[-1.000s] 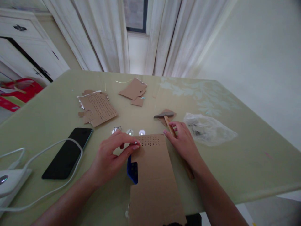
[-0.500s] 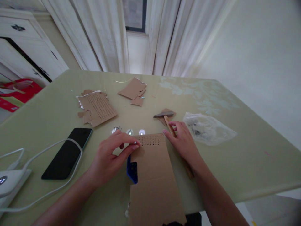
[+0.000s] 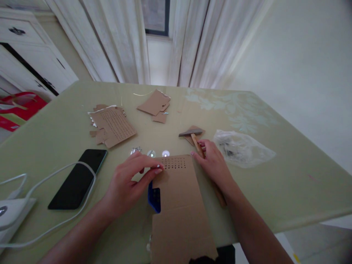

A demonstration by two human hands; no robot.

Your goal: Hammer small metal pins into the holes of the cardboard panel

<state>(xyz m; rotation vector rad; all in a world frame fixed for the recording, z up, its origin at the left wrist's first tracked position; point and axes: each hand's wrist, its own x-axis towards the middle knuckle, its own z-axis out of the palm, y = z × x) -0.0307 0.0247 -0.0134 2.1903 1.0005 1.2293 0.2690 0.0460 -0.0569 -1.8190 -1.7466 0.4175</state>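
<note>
The left hand (image 3: 129, 179) pinches the corner of the cardboard strip (image 3: 178, 205) lying on the tabletop (image 3: 275, 190); the right hand (image 3: 214, 165) rests open-fingered on the hammer (image 3: 196, 141) beside it.

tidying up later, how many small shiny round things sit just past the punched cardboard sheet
3, in a row on the green table beyond the brown punched cardboard sheet: left, middle, right. More may hide under the left hand.

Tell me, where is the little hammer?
The hammer lies on the table, partly under the right hand, between the holed cardboard and plastic bag.
</note>
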